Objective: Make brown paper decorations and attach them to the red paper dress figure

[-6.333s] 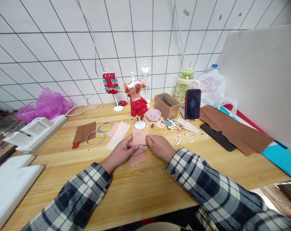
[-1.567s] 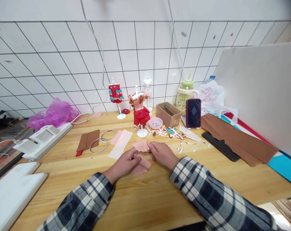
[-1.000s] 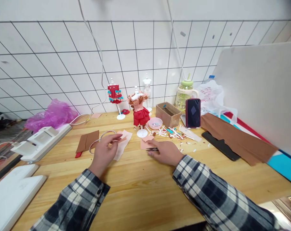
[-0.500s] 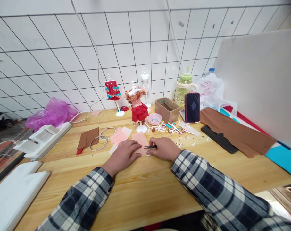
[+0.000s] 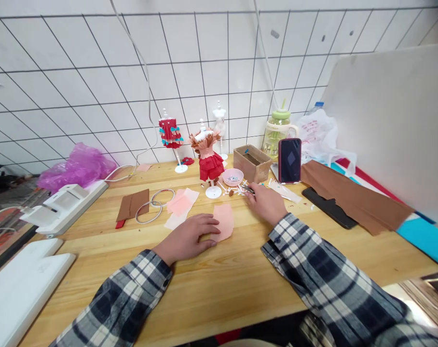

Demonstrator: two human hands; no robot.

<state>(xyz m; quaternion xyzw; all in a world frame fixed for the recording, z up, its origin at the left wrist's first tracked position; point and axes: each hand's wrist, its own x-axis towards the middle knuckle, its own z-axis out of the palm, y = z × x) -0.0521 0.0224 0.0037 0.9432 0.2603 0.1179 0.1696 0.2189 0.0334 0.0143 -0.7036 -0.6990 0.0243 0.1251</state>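
Observation:
My left hand (image 5: pixel 190 236) lies spread, its fingertips resting on the left edge of a pink piece of crepe paper (image 5: pixel 224 221) flat on the table. Nothing is gripped in it. Further right and forward, my right hand (image 5: pixel 267 203) is closed on dark, pointed tweezers (image 5: pixel 248 189), whose tips are over a heap of white and coloured scraps (image 5: pixel 240 188). Just behind the tips sits a pink bowl (image 5: pixel 232 170) with small shiny bits. A small dress form (image 5: pixel 209 166) in a red skirt and brown-pink ruffled top stands beyond the pink piece.
To the left lie pink sheets (image 5: pixel 183 202), two rings (image 5: pixel 148 212) and brown paper (image 5: pixel 127 205). Behind are another dressed form (image 5: pixel 171 135), a bare white form (image 5: pixel 219 118) and a cardboard box (image 5: pixel 255 166). A phone (image 5: pixel 289 161) stands upright before a bottle (image 5: pixel 271 140).
My right hand has moved forward and right with the tweezers, from the pink piece to the scraps. The pink piece has shifted slightly right; my left hand stays on it.

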